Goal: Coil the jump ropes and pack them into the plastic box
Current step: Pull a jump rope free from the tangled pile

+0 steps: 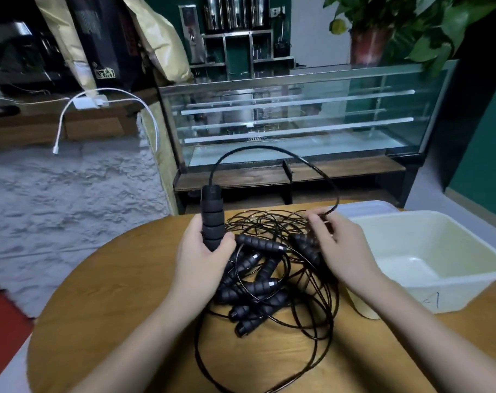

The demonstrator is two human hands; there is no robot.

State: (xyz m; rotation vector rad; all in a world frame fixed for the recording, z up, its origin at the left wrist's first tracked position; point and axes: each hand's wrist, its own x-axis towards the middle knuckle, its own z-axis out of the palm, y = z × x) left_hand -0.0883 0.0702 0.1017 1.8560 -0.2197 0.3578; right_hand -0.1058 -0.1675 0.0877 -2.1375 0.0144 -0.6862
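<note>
A tangle of black jump ropes (269, 282) with several ribbed black handles lies in the middle of the round wooden table (127, 307). My left hand (204, 256) grips one black handle (212, 214) upright at the pile's left edge. Its cord (269, 148) arcs up and over to the right. My right hand (340, 245) pinches that cord at the pile's far right, fingers bent around it. The white plastic box (451, 282) stands empty on the table just right of my right hand.
A white lid (363, 207) lies behind the box. A glass display case (298, 114) stands beyond the table. A white charger cable (105, 103) hangs from a wooden shelf at far left. A potted plant (383, 32) sits on the case at top right.
</note>
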